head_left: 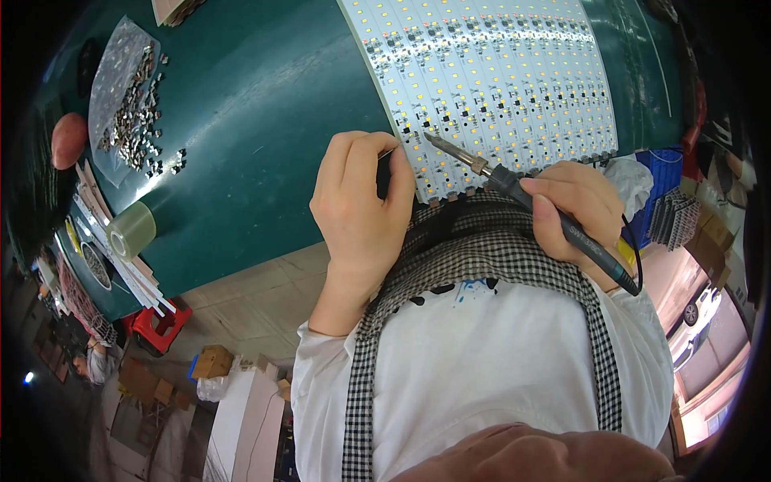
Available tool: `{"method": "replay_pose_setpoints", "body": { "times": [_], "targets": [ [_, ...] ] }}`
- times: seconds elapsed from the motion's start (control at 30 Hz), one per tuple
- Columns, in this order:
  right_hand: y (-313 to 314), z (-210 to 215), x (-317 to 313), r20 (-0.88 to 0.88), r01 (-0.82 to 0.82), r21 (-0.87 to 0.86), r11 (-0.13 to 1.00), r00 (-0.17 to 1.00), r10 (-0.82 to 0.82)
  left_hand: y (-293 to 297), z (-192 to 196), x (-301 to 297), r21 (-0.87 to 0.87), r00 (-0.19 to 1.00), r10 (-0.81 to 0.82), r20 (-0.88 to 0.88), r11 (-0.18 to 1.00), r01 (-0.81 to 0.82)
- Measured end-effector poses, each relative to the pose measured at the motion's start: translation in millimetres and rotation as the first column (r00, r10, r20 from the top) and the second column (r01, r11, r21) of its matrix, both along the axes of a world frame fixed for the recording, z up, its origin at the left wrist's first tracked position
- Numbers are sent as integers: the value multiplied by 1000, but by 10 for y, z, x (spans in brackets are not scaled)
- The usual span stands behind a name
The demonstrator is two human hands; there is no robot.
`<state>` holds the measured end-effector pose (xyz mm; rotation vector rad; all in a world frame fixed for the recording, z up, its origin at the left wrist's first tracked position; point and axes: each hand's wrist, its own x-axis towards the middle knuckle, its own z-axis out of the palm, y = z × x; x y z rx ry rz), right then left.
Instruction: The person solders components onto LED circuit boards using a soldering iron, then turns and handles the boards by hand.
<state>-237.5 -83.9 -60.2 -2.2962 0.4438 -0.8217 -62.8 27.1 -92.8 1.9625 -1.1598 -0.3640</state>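
Observation:
A wide white panel of circuit strips (pixel 498 72) dotted with small yellow and black parts lies on a dark green table (pixel 257 104). My right hand (pixel 574 205) grips a black-handled soldering iron (pixel 514 185); its metal tip rests on the panel's near left corner. My left hand (pixel 361 197) is curled beside that corner, pinching a thin solder wire (pixel 389 153) that points toward the tip.
A clear plastic bag and a scatter of small metal parts (pixel 132 104) lie at the table's left. A roll of clear tape (pixel 131 230) and several white sticks (pixel 136 277) sit near the left edge. Another person's fingertip (pixel 68 138) shows far left. A red stool (pixel 161 325) and cardboard boxes (pixel 213 361) stand on the floor.

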Motion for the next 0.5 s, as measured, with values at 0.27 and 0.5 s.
{"method": "replay_pose_setpoints", "body": {
  "times": [0.27,0.5],
  "targets": [
    [15,-24,45,4,-11,-9,1000,1000,11,11,-26,10,-19,1000,-25,7,1000,25],
    [40,-37,48,12,3,-9,1000,1000,-3,-1,-74,11,-53,998,-51,29,997,52]
  ]
}}
